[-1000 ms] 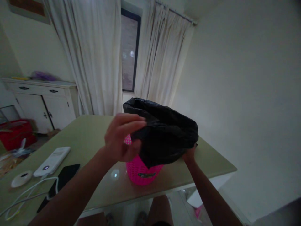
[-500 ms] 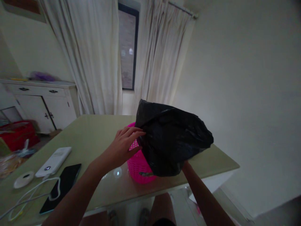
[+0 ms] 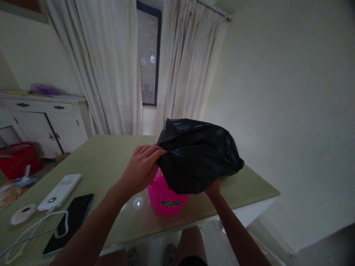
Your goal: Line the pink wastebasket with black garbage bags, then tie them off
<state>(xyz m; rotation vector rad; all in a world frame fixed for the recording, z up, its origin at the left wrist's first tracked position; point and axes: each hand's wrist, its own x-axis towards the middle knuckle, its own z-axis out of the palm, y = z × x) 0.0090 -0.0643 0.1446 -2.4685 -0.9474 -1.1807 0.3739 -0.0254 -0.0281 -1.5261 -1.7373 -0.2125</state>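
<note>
A black plastic bag (image 3: 199, 155) is spread over the top of a pink perforated basket (image 3: 166, 199), which stands upright near the table's front edge. My left hand (image 3: 144, 164) is closed on the bag's left edge, thumb below and fingers on top, beside the basket's rim. Under the bag's right part, my right hand (image 3: 213, 188) grips the plastic from below; most of its fingers are hidden by the bag. The bag also covers most of the basket's opening. A dark label shows low on the basket's front.
On the left of the pale green table (image 3: 116, 147) lie a white power bank (image 3: 59, 192), a black phone (image 3: 69, 221), a white round object (image 3: 23, 215) and a looped white cable (image 3: 66, 221). A white cabinet (image 3: 41, 125) and a red bag (image 3: 19, 159) stand beyond.
The bag has come down lower over the basket and its bottom edge has risen, showing more of the label. My left fingers have closed on its edge; my right hand has moved slightly up and left.
</note>
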